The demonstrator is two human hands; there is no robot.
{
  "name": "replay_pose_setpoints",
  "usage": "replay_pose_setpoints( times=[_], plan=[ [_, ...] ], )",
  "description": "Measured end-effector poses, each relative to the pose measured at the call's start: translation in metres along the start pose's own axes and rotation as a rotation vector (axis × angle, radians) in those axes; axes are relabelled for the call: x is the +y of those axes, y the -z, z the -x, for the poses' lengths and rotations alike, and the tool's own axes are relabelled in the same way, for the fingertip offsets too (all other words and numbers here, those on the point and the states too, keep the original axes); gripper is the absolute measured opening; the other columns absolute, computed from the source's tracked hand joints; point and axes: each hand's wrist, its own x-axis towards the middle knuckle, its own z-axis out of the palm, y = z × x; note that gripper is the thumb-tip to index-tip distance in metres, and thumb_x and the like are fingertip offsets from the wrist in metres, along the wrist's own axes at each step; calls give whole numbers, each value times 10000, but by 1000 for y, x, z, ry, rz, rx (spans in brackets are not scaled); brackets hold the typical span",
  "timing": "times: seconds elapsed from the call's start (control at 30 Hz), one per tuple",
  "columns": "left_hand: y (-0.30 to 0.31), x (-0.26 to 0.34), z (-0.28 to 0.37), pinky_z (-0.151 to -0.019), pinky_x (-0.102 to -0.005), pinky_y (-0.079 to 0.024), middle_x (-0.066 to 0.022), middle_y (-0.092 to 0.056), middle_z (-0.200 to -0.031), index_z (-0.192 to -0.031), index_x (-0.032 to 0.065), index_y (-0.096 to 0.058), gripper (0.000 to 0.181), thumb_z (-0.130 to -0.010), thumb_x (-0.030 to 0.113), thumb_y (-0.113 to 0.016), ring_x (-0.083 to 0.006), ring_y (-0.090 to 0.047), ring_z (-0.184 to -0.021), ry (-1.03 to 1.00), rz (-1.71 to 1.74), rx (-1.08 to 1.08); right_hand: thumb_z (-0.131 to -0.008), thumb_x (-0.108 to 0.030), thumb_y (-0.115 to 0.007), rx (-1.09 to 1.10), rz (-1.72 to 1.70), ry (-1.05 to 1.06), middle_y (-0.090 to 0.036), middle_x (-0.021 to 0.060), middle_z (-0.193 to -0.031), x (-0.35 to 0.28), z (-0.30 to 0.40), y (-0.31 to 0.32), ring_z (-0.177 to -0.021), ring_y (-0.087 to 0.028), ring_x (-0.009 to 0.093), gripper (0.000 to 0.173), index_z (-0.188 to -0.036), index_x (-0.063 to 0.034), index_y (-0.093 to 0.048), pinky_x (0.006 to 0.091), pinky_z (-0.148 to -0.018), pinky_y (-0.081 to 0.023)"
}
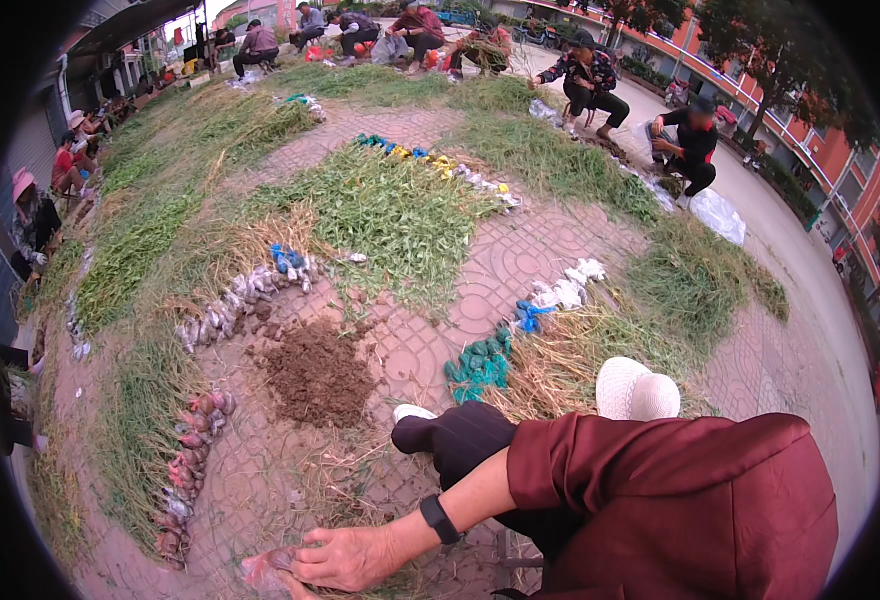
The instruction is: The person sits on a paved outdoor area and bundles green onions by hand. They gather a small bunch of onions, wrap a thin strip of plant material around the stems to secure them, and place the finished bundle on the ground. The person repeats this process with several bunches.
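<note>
At the bottom of the head view, my left hand [353,559], with a dark band on its wrist, has its fingers closed on a small reddish plastic bag [263,571]. The bag looks partly filled with something dark. Fingers that look like those of my right hand [299,589] show just below it, cut off by the picture's edge; what they hold is unclear. Beyond my hands lies a heap of brown soil [320,375] on the paving. To its left runs a row of plant bundles with bagged roots [192,457].
Bundles with green bags [477,367] and blue and white bags lie right of the soil. Leafy plants [387,217] spread beyond it. A white woven hat [635,390] is near my knee. Several people sit around, among them one in black [691,146] at the upper right.
</note>
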Motion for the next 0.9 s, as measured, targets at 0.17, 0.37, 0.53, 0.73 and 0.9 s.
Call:
replay_pose_setpoints(
  times=[0.17,0.37,0.53,0.73,0.9],
  plan=[
    [5,-4,-3,-946,-336,-397,-120,-500,-1197,-1281,44,-427,567,-913,475,-448,-217,-485,-1102,-4,-10,-45,-767,-228,-521,-54,37,4,-520,131,-1072,-4,7,9,-994,-494,240,336,-1009,-1,-572,395,-848,-353],
    [20,-9,-1,-950,-356,-394,-176,-488,-1212,-1278,4,-412,505,-932,372,-441,-258,-488,-1099,-531,-625,-118,-796,-210,-502,-84,-37,-18,-514,169,-1160,-6,5,15,-1002,-514,256,351,-1069,10,-528,384,-828,-373],
    [-4,8,-5,-621,-245,-466,-54,-543,-912,-1063,47,-506,313,-955,333,-436,-126,-544,-775,-99,52,68,-752,-124,-641,-43,-394,-365,-587,93,-913,3,-17,26,-829,-567,214,317,-1039,-39,-539,306,-702,-411],
    [-18,15,5,-395,-183,-275,-6,-444,-743,-985,74,-471,251,-944,321,-484,-65,-376,-528,80,271,-200,-871,-336,-582,-105,-1260,-1236,-557,99,-1038,27,-13,11,-910,-571,174,545,-1264,-5,-400,324,-789,-482],
    [-14,5,14,-405,-185,-324,6,-487,-800,-1072,92,-470,271,-947,332,-477,-58,-441,-549,17,174,-271,-800,-417,-648,-452,-1552,-1231,-531,48,-989,15,-28,24,-676,-537,73,697,-1329,-70,-354,189,-470,-482]
  ],
)
